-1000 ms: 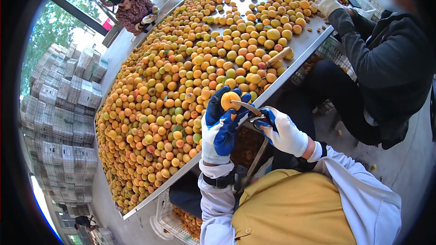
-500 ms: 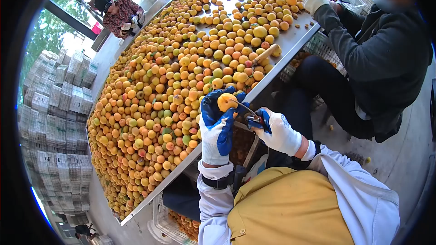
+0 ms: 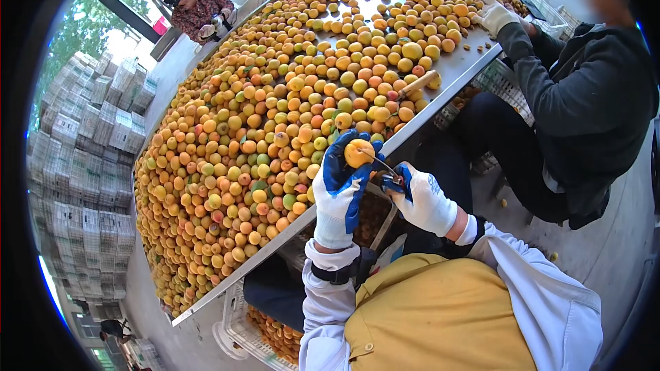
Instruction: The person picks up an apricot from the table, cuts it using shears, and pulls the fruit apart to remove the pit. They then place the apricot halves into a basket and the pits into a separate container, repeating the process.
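My left hand (image 3: 337,199), in a white glove with a blue coated palm, grips an orange-yellow apricot (image 3: 357,154) between thumb and fingers just over the table's near edge. In a matching glove, my right hand (image 3: 427,200) is closed round the handle of a small knife (image 3: 382,163). Its thin metal blade reaches left, with the tip right at the apricot's side. Past both hands, a wide heap of loose apricots (image 3: 234,165) covers much of the metal table (image 3: 405,136).
A stick-like wooden handle (image 3: 416,84) lies among the fruit. At the right sits a co-worker (image 3: 584,96) with gloved hands at the table; another person (image 3: 196,10) works across it. A white crate (image 3: 258,343) of cut fruit stands below the edge, and stacked crates (image 3: 89,185) fill the left.
The view has shifted slightly, so the table and stacks appear displaced. The apricot has turned a little in my left hand; the knife stays against it.
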